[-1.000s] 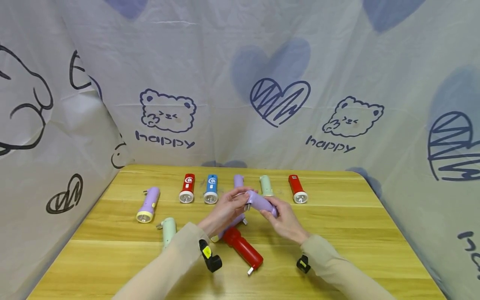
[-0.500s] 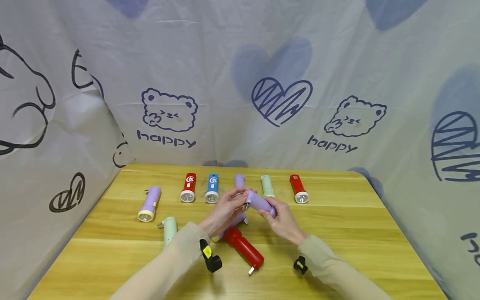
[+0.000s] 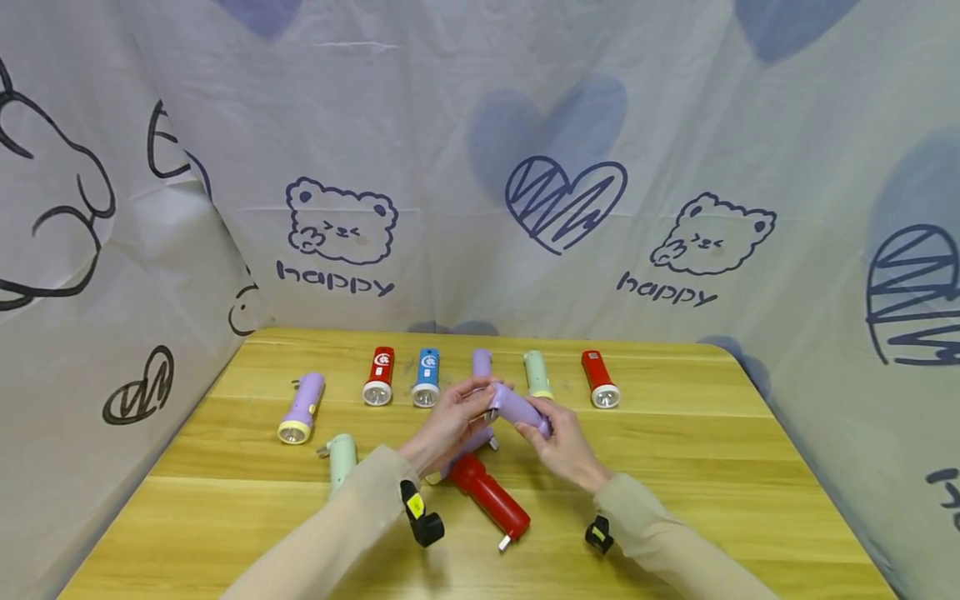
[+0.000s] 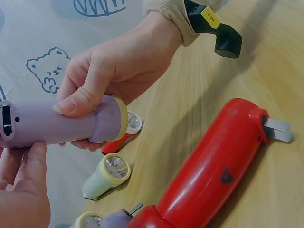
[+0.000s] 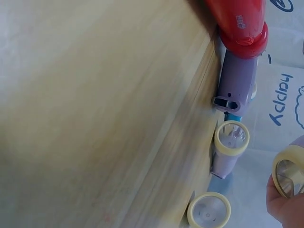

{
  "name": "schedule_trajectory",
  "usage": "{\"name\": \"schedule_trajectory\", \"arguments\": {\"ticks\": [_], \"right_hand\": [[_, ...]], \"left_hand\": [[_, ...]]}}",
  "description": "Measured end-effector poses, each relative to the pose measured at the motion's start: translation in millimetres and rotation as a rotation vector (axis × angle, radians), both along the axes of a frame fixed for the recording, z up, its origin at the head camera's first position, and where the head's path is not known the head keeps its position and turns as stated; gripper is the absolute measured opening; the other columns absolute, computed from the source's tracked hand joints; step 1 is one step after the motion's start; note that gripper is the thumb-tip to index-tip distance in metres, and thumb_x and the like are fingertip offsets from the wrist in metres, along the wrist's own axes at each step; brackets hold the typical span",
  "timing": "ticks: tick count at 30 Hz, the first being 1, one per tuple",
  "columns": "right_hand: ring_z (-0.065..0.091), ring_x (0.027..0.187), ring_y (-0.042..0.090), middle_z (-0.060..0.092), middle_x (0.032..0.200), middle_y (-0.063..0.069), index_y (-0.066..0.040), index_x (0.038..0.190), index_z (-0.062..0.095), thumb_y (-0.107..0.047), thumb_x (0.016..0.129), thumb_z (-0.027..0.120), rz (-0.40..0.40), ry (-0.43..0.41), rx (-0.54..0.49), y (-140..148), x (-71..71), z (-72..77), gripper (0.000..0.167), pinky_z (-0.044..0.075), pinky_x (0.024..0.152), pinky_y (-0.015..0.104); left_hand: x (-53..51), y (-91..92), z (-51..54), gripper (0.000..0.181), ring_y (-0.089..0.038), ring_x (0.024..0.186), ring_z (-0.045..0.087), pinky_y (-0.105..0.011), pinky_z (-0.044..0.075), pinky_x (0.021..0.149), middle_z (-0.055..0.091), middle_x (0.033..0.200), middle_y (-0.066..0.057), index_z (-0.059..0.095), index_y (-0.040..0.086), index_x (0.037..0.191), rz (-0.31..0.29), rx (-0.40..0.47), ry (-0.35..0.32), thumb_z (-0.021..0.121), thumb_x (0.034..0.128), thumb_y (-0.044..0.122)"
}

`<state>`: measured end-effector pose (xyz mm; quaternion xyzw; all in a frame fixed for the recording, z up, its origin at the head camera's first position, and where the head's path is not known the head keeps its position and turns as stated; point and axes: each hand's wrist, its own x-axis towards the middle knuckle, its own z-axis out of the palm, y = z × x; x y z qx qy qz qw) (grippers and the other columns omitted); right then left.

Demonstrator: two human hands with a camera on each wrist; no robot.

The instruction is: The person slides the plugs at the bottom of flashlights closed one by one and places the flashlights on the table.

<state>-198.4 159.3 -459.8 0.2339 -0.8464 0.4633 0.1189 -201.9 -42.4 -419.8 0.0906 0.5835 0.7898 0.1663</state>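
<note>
A purple flashlight (image 3: 519, 408) is held above the table between both hands. My left hand (image 3: 450, 421) pinches its plug end, where metal prongs (image 3: 491, 414) show in the head view. The right hand (image 3: 564, 446) grips the lamp end; in the left wrist view its thumb lies along the purple body, near the yellow rim. Below the hands lies a red flashlight (image 3: 491, 500) with its prongs out. It touches another purple flashlight (image 3: 472, 443), partly hidden by my left hand and also with prongs out.
Along the back stand a red flashlight (image 3: 378, 375), a blue one (image 3: 427, 377), a purple one (image 3: 482, 362), a pale green one (image 3: 537, 373) and another red one (image 3: 600, 379). At left lie a purple flashlight (image 3: 302, 408) and a pale green one (image 3: 342, 458), partly behind my sleeve.
My right hand and the lamp end of the held flashlight have shifted slightly left. Both hands keep their hold, and the head view has turned a little.
</note>
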Motion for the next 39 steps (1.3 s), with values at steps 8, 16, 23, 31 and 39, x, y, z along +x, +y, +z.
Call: {"name": "schedule_trajectory", "arguments": {"ticks": [8,16,23,31,39], "right_hand": [[0.066,0.108,0.037,0.069,0.121,0.023,0.003,0.129,0.063,-0.001,0.09,0.07,-0.005,-0.024,-0.003,0.2,4.2,-0.9,0.04,0.055,0.096,0.054],[0.067,0.107,0.033,0.071,0.119,0.02,0.002,0.128,0.064,-0.002,0.088,0.072,0.003,0.024,0.027,-0.1,5.1,-0.9,0.04,0.056,0.095,0.05],[0.068,0.106,0.031,0.071,0.119,0.019,0.002,0.128,0.065,-0.005,0.089,0.073,0.01,0.029,0.043,1.5,6.1,0.4,0.04,0.057,0.094,0.049],[0.068,0.108,0.035,0.07,0.121,0.02,0.002,0.129,0.064,-0.006,0.09,0.072,0.017,0.071,0.072,5.0,6.5,3.6,0.04,0.056,0.095,0.052],[0.068,0.108,0.035,0.07,0.122,0.021,0.003,0.13,0.062,-0.006,0.091,0.072,0.009,0.106,0.091,9.4,5.5,4.9,0.041,0.056,0.095,0.052]], "left_hand": [[-1.1,2.1,-1.3,0.036,-0.004,0.103,0.065,-0.018,0.055,0.088,0.054,0.147,-0.023,0.051,-0.003,0.137,0.014,0.018,-0.034,0.05,0.1064,0.016],[-0.3,2.3,-2.9,0.017,-0.006,0.092,0.066,-0.018,0.055,0.078,0.07,0.129,-0.013,0.062,0.009,0.114,0.076,-0.022,-0.049,0.052,0.106,0.019],[-2.8,5.2,-5.3,0.022,-0.008,0.097,0.069,-0.02,0.058,0.081,0.068,0.132,-0.019,0.063,0.006,0.113,0.112,-0.091,-0.002,0.049,0.1073,0.023],[-1.3,8.2,-1.5,0.031,-0.012,0.108,0.069,-0.029,0.059,0.093,0.067,0.132,-0.02,0.061,0.002,0.118,0.122,-0.156,0.084,0.045,0.1087,0.027],[-0.3,7.6,4.1,0.036,-0.01,0.114,0.066,-0.024,0.055,0.099,0.059,0.143,-0.02,0.056,0.0,0.131,0.037,-0.025,-0.017,0.041,0.1095,0.025]]}}
